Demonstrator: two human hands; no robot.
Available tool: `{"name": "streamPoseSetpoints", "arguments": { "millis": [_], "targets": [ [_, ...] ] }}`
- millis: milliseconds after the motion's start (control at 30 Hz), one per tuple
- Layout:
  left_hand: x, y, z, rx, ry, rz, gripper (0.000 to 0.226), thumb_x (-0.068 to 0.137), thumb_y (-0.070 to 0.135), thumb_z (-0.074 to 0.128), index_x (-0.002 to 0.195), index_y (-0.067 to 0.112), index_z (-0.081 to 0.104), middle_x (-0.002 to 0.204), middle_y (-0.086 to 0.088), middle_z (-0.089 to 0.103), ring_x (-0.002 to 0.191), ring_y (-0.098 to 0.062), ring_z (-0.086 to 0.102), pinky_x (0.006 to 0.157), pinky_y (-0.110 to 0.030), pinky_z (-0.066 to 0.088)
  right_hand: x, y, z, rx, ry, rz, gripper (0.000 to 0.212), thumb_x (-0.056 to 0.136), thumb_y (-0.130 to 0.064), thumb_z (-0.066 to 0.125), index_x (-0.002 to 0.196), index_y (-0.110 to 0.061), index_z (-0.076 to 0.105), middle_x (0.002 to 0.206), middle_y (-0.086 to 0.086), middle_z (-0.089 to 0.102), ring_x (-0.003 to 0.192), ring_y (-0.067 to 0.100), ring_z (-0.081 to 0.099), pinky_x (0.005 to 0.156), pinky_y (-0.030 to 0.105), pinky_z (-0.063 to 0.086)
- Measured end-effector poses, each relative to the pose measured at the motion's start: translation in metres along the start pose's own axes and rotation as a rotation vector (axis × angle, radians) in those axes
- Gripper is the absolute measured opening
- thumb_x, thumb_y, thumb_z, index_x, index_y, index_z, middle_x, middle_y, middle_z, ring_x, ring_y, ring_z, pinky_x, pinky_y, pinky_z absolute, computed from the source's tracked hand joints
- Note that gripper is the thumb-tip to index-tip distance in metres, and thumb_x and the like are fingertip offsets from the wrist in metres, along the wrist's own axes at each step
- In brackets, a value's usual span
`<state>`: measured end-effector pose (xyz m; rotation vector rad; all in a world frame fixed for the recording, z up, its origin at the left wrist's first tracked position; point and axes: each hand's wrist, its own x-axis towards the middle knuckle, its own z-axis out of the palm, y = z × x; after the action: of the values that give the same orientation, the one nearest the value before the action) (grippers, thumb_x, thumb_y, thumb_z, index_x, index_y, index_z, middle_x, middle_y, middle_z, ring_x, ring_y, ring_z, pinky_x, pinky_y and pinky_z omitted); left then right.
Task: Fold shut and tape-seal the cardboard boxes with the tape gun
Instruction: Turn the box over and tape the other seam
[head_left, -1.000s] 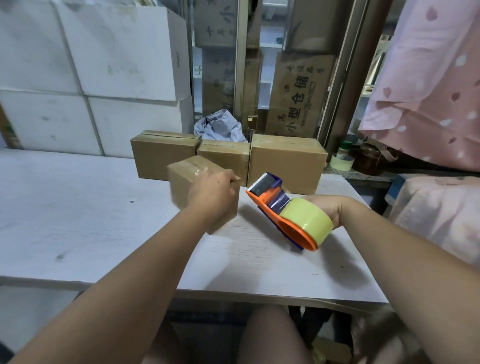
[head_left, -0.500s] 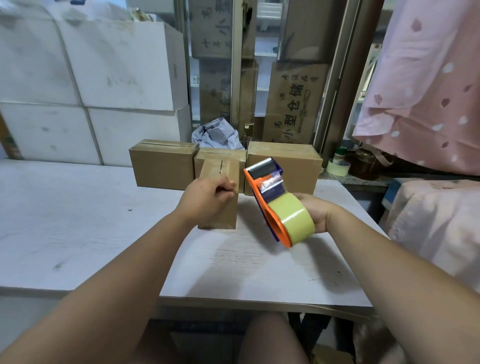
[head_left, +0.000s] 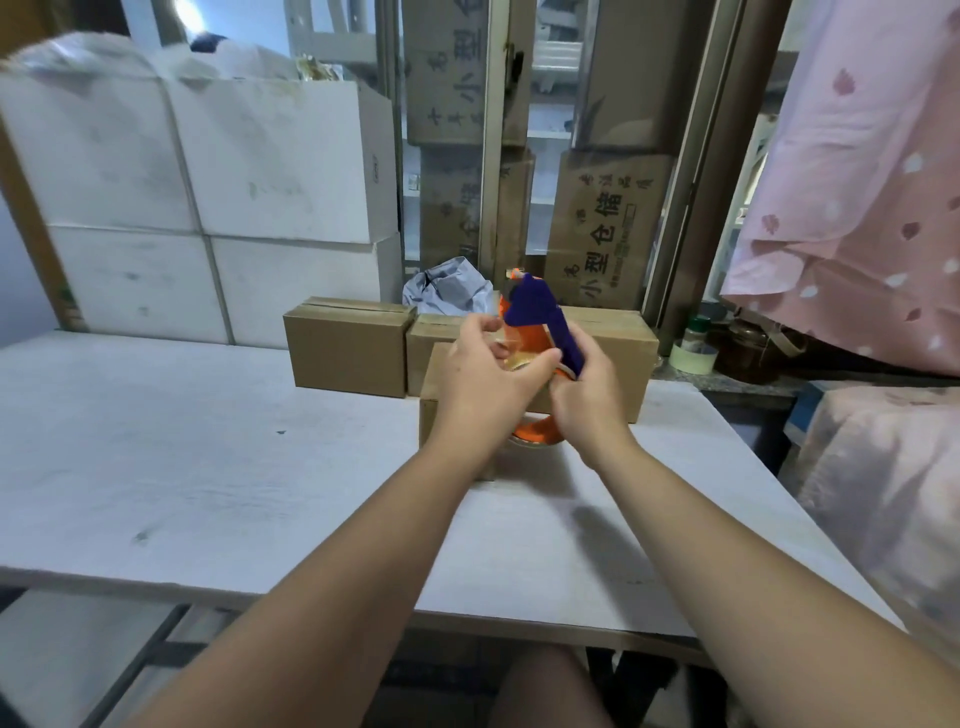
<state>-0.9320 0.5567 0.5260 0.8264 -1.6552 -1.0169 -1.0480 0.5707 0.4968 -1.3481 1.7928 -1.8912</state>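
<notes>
Gripping the purple-and-orange tape gun (head_left: 540, 322) upright, the right hand (head_left: 587, 400) holds it over the small cardboard box (head_left: 430, 405) on the table (head_left: 208, 467). The left hand (head_left: 483, 379) curls against the gun; its grasp cannot be determined. The rear carton (head_left: 608, 228) reads "小型仓储".

White table (head_left: 208, 467); cardboard boxes (head_left: 345, 345) in row at back; nearer box (head_left: 430, 384) in front.

The left hand (head_left: 485, 382) and right hand (head_left: 589, 400) hide most of the near box (head_left: 430, 387) and the lower part of the tape gun (head_left: 540, 314). The left fingers (head_left: 480, 327) are blurred; what they pinch is unclear.
</notes>
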Motion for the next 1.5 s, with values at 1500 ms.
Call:
{"name": "streamPoseSetpoints", "arguments": {
  "millis": [1500],
  "targets": [
    [0.018,-0.023,-0.034,-0.311,0.405,-0.067,0.019,0.088,0.017,0.065,0.07,0.016,0.059,0.07,-0.002,0.063,0.066,-0.015,0.057,0.068,-0.031,0.05,-0.002,0.005,-0.015,-0.299,-0.05,-0.396,0.068,0.072,0.002,0.074,0.129,-0.011,0.039,0.111,-0.002,0.047,0.097,0.014,0.046,0.076,-0.001,0.031]
  ]
}}
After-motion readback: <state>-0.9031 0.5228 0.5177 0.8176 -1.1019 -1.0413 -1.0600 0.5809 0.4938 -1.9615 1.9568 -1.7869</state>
